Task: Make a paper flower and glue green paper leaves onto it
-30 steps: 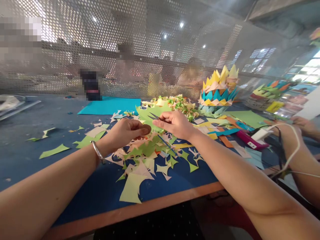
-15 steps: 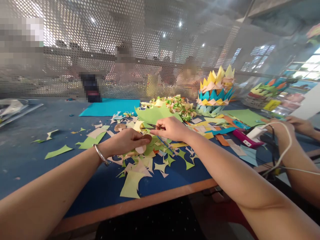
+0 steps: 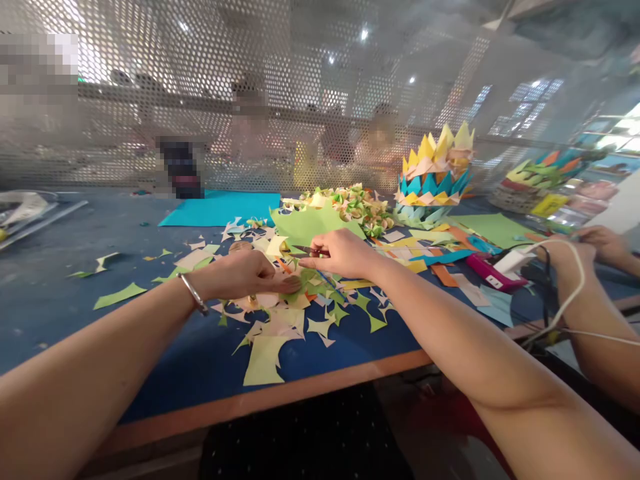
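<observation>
My left hand (image 3: 245,275), a silver bangle on its wrist, reaches low among paper scraps (image 3: 295,320) with its fingers together. What lies at its fingertips, if anything, is hidden. My right hand (image 3: 345,253) is closed on a slim dark tool (image 3: 303,252) with two pointed tips facing left; whether scissors or tweezers, I cannot tell. Just behind the right hand lies a green paper sheet (image 3: 315,223) with a cut, curved edge. A thin blue stick (image 3: 333,285) rests under that hand. The scraps are pale yellow, green and pinkish, many with curved cut-outs.
Behind are a pile of curled paper flowers (image 3: 363,207), a blue sheet (image 3: 225,210) and a tiered folded-paper piece (image 3: 435,177). At right are a magenta power strip (image 3: 493,273), cables and another person's hands (image 3: 565,257). A perforated screen (image 3: 200,67) backs the table.
My left hand has turned and come down onto the scraps. The round pieces at its fingertips no longer show. My right hand has hardly moved and keeps the dark tool.
</observation>
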`<state>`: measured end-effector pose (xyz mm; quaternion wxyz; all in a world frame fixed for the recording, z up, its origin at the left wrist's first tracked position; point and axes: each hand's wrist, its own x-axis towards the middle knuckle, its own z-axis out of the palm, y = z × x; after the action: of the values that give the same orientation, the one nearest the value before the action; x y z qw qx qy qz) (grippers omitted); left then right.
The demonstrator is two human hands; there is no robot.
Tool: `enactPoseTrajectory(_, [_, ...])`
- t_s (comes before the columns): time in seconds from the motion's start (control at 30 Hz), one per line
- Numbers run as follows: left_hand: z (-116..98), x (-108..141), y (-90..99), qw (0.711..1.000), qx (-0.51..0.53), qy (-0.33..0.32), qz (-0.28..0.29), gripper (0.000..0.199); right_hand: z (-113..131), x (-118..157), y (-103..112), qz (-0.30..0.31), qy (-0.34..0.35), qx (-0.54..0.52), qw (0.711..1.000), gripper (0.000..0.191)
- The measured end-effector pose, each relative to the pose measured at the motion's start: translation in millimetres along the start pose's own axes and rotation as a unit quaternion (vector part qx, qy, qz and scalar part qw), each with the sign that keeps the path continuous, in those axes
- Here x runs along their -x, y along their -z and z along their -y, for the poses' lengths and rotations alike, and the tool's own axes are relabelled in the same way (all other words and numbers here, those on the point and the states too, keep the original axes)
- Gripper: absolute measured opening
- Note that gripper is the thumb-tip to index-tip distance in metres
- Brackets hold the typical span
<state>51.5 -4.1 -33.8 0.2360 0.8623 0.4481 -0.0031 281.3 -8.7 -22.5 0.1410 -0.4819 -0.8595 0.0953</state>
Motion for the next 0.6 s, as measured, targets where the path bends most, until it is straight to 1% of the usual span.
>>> enactPoseTrajectory(0.1, [1.8,2.4,5.1,0.999,-0.033,-0.012,0.001,0.059,-0.1,0.3,0.3,-0.002,0.004,-0.001,1.000,0.032])
enactPoseTrajectory(0.17, [5.7,5.6,8.9,0.998,-0.066,0.000,-0.003,0.054,-0.2,0.4,0.4,0.000,0.004,-0.004,1.000,0.035])
enactPoseTrajectory(0.23, [12.6,11.9,12.9,0.996,-0.082,0.012,-0.022,0.048,0.2,0.8,0.9,0.002,0.001,-0.007,1.000,0.036])
enactPoseTrajectory(0.33, [26.0,28.7,17.0,0.997,-0.024,0.035,-0.059,0.046,1.9,2.5,2.4,0.006,-0.003,-0.005,1.000,0.031])
enactPoseTrajectory(0.43, [36.8,49.5,14.9,0.994,0.049,0.051,-0.085,0.046,4.4,5.3,4.4,0.019,-0.009,-0.006,1.000,0.028])
enactPoseTrajectory(0.53, [40.9,64.5,7.8,0.992,0.072,0.067,-0.084,0.041,6.5,8.4,5.8,0.026,-0.011,-0.001,1.000,0.030])
enactPoseTrajectory(0.6, [41.0,69.3,4.4,0.992,0.077,0.076,-0.070,0.041,7.4,10.5,6.2,0.024,-0.014,0.002,1.000,0.033])
